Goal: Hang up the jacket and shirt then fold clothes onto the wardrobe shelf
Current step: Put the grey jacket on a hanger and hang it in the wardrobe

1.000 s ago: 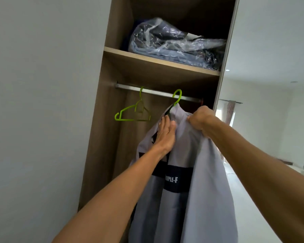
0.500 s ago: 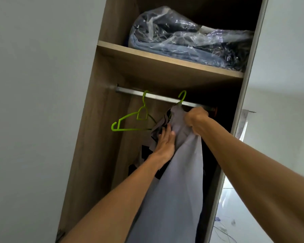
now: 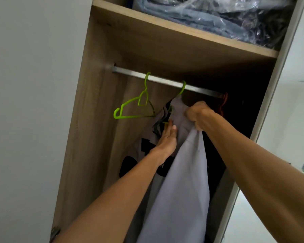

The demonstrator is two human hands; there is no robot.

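While the right hand bunches the shoulder of a light grey jacket with black panels in a closed fist, the left hand lies flat against the cloth just below the collar, fingers straight, thumb alongside, holding nothing. The fist looks meant to take the garment's weight and tug its shoulder square. The flat palm appears to steady the front so it neither swings nor slips off.

The jacket hangs inside the wardrobe from a lime-green plastic hanger whose hook sits over the square-section steel rail; most of that hanger is buried in the cloth. The jacket step therefore looks close to finished, with only the set of the shoulders left to settle.

Just to the left on the same rail, a second, bare lime-green hanger hangs tilted. Whether its right end touches the jacket's collar or only comes near it cannot be told. It is probably there for the shirt, which is not in view. A reddish-orange hanger shows faintly in the shadow at the rail's right end.

Above the rail, the pale wood-grain shelf carries a blue-grey fabric bundle in clear plastic wrap. It fills much of the shelf that can be seen, so any clothes folded there would likely need room made beside it or on top. The wardrobe's wood-grain side panel meets a plain white wall at left.
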